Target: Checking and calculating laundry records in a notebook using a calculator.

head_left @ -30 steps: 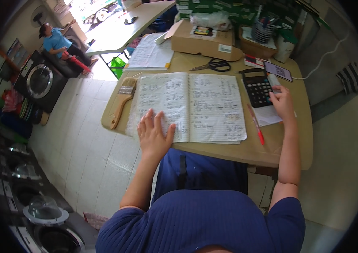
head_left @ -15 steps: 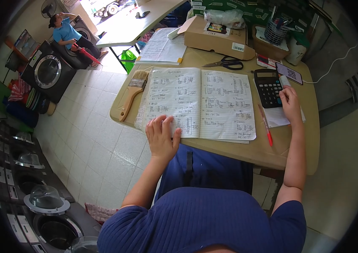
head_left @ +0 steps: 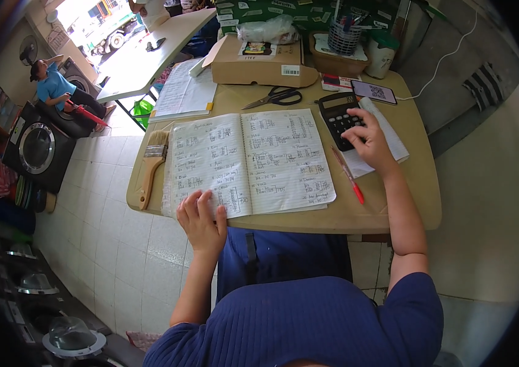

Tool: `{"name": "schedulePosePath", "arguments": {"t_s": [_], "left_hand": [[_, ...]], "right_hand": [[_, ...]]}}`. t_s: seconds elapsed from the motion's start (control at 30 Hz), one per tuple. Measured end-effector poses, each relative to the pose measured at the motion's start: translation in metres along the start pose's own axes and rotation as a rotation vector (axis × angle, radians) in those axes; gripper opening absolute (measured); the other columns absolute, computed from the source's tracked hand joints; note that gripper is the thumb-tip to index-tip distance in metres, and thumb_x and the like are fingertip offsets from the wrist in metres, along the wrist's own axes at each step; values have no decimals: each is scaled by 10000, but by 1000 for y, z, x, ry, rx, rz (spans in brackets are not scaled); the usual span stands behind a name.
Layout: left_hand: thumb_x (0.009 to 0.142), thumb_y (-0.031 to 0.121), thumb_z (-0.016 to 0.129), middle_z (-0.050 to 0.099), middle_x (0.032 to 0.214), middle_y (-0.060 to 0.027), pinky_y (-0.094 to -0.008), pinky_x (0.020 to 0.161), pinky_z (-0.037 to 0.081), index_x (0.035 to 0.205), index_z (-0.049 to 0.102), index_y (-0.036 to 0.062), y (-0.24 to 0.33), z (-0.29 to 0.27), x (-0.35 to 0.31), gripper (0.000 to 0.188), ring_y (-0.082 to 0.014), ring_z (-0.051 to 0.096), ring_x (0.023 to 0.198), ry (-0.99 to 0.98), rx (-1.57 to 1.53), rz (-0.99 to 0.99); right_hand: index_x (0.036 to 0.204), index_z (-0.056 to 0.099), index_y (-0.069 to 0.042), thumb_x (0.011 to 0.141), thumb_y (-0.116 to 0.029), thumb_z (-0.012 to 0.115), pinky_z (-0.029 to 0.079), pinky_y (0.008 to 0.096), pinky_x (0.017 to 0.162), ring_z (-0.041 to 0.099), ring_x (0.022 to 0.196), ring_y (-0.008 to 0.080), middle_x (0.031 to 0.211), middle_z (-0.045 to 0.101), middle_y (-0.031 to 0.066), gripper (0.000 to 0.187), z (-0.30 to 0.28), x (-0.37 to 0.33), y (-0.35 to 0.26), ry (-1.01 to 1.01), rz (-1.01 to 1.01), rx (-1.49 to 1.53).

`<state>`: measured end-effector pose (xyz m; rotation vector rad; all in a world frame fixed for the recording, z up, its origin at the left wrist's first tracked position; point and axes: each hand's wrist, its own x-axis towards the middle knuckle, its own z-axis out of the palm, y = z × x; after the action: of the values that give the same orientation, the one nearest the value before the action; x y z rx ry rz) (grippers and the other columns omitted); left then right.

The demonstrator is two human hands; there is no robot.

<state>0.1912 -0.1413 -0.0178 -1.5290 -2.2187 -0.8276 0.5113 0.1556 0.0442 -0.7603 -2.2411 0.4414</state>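
An open spiral notebook (head_left: 284,189) filled with handwriting lies in front of me. My left hand (head_left: 203,223) rests on its lower left edge, fingers lightly spread and holding nothing. At the notebook's right, my right hand (head_left: 373,144) is over a black calculator (head_left: 333,113). Its fingers are apart, with the fingertips at the keys. I cannot make out which key they touch. A white paper pad (head_left: 394,136) lies partly under the calculator and my hand. A red-capped pen (head_left: 350,177) lies between the notebook and the pad.
Beyond the notebook are black scissors (head_left: 275,96), a cardboard box (head_left: 253,67), papers (head_left: 183,92), a phone (head_left: 374,92) on a cable and a pen basket (head_left: 346,38). A wide paintbrush (head_left: 152,168) lies left. A person in blue (head_left: 57,92) sits beside washing machines (head_left: 36,147).
My view has shifted, so the table appears further left. My right hand has moved from the calculator's right edge onto its keys, with its fingers spread. My left hand remains on the notebook.
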Motion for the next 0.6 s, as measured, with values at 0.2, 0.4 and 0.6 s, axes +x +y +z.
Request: {"name": "schedulePosePath", "arguments": {"t_s": [0.2, 0.4, 0.6], "left_hand": [[963, 366, 575, 531, 1272, -158, -526, 1096, 305, 1248, 590, 65, 0, 1, 0, 415, -380, 449, 1226, 4, -1, 2], [959, 363, 577, 532, 1274, -156, -527, 1097, 303, 1248, 592, 68, 1, 1, 1, 414, -379, 451, 1226, 11, -2, -1], [957, 355, 582, 534, 1273, -151, -526, 1099, 298, 1253, 591, 68, 1, 1, 1, 413, -377, 452, 1226, 18, -6, 11]], "right_hand": [[938, 782, -75, 916, -163, 710, 352, 481, 1131, 474, 1321, 386, 1398, 565, 132, 116, 16, 6, -4, 139, -43, -95], [955, 791, -76, 919, -184, 711, 308, 522, 1124, 475, 1320, 393, 1402, 571, 126, 139, 20, 7, 9, 147, -70, -288], [845, 794, -27, 903, -181, 725, 374, 487, 1054, 547, 1255, 329, 1268, 659, 120, 178, 12, 2, 19, 163, -23, -263]]}}
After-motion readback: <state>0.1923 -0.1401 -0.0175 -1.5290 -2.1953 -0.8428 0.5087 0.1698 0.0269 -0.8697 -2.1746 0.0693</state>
